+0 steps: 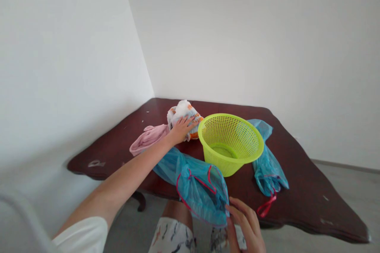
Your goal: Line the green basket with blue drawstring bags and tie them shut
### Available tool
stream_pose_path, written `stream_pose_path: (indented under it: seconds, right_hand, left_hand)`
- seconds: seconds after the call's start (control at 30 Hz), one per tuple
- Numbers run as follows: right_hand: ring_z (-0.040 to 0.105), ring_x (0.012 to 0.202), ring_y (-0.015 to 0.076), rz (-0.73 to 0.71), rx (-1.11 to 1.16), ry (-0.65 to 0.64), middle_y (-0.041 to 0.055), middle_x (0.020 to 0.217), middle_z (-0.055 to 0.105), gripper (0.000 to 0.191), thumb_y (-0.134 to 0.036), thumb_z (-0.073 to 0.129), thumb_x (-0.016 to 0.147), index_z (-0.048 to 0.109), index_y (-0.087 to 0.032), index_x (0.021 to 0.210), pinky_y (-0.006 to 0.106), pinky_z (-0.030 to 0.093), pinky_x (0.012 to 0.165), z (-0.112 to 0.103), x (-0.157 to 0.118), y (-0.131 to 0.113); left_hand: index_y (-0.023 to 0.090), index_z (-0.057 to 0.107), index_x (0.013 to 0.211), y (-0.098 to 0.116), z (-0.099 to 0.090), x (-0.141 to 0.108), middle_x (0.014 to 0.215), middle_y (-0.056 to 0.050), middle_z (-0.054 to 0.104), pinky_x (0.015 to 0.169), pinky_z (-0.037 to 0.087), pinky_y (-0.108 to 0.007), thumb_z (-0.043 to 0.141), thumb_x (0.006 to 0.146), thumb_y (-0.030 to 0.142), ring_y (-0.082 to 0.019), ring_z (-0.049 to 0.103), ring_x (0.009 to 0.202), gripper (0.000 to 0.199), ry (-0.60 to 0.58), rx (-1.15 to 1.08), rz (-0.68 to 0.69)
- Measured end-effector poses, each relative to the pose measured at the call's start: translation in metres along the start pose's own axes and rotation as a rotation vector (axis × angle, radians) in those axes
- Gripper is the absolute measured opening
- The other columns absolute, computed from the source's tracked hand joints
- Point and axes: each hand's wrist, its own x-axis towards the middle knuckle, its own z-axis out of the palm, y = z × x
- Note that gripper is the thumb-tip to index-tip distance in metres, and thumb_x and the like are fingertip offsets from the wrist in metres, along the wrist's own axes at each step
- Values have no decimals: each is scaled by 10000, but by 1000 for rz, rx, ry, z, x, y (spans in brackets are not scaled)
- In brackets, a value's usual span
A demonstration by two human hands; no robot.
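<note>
My left hand (pixel 181 129) reaches across the table and lies on a bundled white cloth with orange patches (pixel 183 110), its fingers spread over the near side. Between the thumb and fingers of my right hand (pixel 245 225) is the rim of a blue plastic bag (pixel 198 185) with a red drawstring. The mouth of this bag hangs past the table's front edge, while its other end lies under my left forearm. A folded pink cloth (pixel 150 138) rests to the left, partly behind that forearm.
A yellow-green plastic basket (pixel 228 166) with mesh walls stands right of the white bundle. Beyond it lies a second blue bag (pixel 267 162) with a red drawstring. The dark red-brown table (pixel 308 201) has a wavy edge and meets white walls at the back left.
</note>
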Motion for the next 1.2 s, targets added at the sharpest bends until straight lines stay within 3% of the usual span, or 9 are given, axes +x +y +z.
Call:
stream_pose_path:
  seconds: [0.17, 0.3, 0.4, 0.5, 0.6, 0.73, 0.9, 1.03, 1.2]
  right_hand:
    - [842, 1253, 293, 15, 4, -9, 149, 1409, 817, 329, -147, 684, 1122, 811, -279, 1395, 406, 763, 979, 2, 8, -1]
    - [802, 1357, 350, 72, 0, -93, 170, 1531, 772, 409, -297, 724, 1143, 745, -290, 1551, 500, 754, 1044, 9, 10, -5]
    - [736, 1479, 417, 140, 0, -184, 198, 1687, 684, 696, -436, 769, 1129, 576, -288, 1781, 602, 718, 1123, 19, 4, -6]
    - [712, 1502, 425, 220, 5, -204, 196, 1693, 673, 778, -450, 763, 1140, 482, -296, 1849, 628, 680, 1164, 30, -4, -5]
    - [761, 1362, 387, 298, 9, -205, 178, 1534, 747, 709, -453, 745, 1164, 506, -285, 1810, 580, 690, 1101, 36, -8, -1]
    - [783, 1066, 317, 299, -25, -234, 109, 1246, 794, 473, -418, 722, 1180, 666, -296, 1633, 463, 675, 893, 36, 0, 7]
    - [778, 1069, 314, 192, -73, -188, 94, 1206, 794, 163, -374, 726, 1185, 780, -302, 1320, 472, 629, 916, 28, 19, 0]
    - [746, 1349, 371, 21, -34, 9, 185, 1503, 756, 490, -361, 830, 1114, 670, -266, 1567, 558, 614, 1119, 27, 34, -35]
    - [620, 1624, 500, -27, -44, -287, 202, 1791, 641, 905, -481, 896, 1028, 487, -246, 1799, 781, 455, 1322, 64, 58, -81]
  left_hand:
    - [183, 571, 1814, 1, 24, -5, 1938, -228, 468, 1471, 347, -675, 805, 910, 251, -501, 453, 1784, 936, -171, -49, -56]
    - [274, 516, 1871, -4, -1, -11, 2046, -187, 217, 1502, 105, -791, 784, 986, 314, -546, 162, 1890, 925, -155, -98, -97]
    - [294, 597, 1808, -3, -26, -26, 2054, -163, 183, 1487, 43, -846, 796, 969, 249, -537, 81, 1905, 864, 12, -148, -75]
    - [251, 710, 1658, -1, -44, -54, 1934, -164, 468, 1504, 245, -752, 657, 1009, 138, -418, 386, 1829, 661, 196, -254, -49]
    - [246, 743, 1559, 0, -51, -94, 1652, -124, 759, 1380, 534, -577, 573, 954, 53, -308, 721, 1528, 657, 70, -420, -8]
    - [272, 728, 1584, 5, -42, -152, 1722, -96, 728, 1386, 537, -547, 595, 816, -9, -313, 691, 1598, 829, -198, -435, 40]
    - [236, 668, 1644, 12, -20, -201, 1771, -151, 672, 1411, 507, -562, 626, 831, -9, -320, 649, 1644, 850, -192, -450, -35]
    - [219, 741, 1482, 21, -13, -212, 1464, -140, 823, 1235, 624, -516, 647, 953, 65, -312, 786, 1366, 560, -161, -445, -63]
    - [229, 750, 1402, 50, -41, -206, 1365, -122, 829, 1121, 642, -453, 622, 935, 56, -297, 806, 1243, 515, -45, -447, 24]
